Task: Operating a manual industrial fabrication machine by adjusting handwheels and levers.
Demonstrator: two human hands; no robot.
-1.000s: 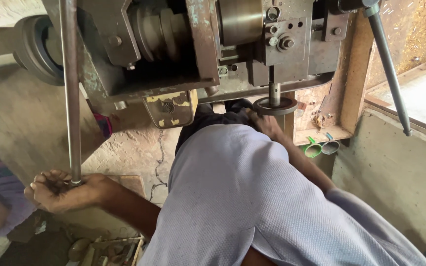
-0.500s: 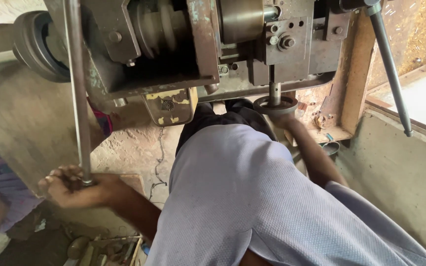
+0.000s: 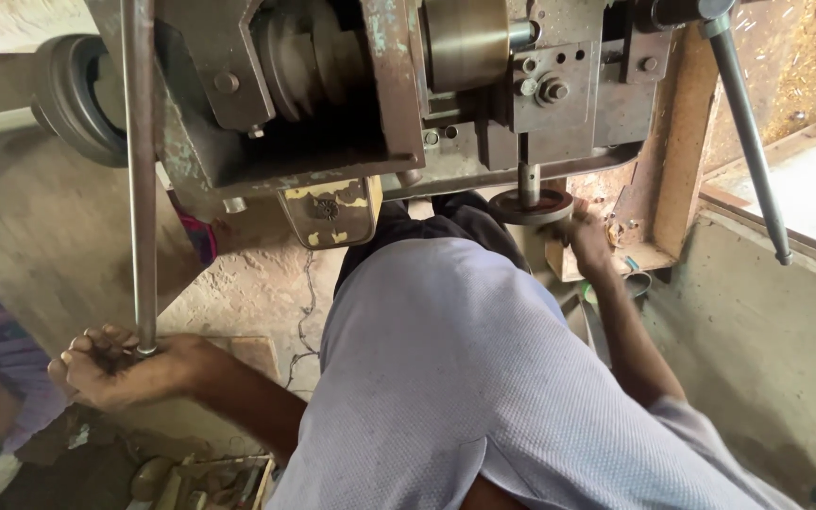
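Gripping one steel lever [image 3: 140,189], left hand [image 3: 110,366] closed; right hand [image 3: 589,241] blurred, grip unclear.

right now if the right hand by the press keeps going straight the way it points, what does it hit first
Most likely the round metal die under the vertical shaft. The right hand reaches toward it from the side and already looks to be at or against its rim, though depth is hard to judge here.
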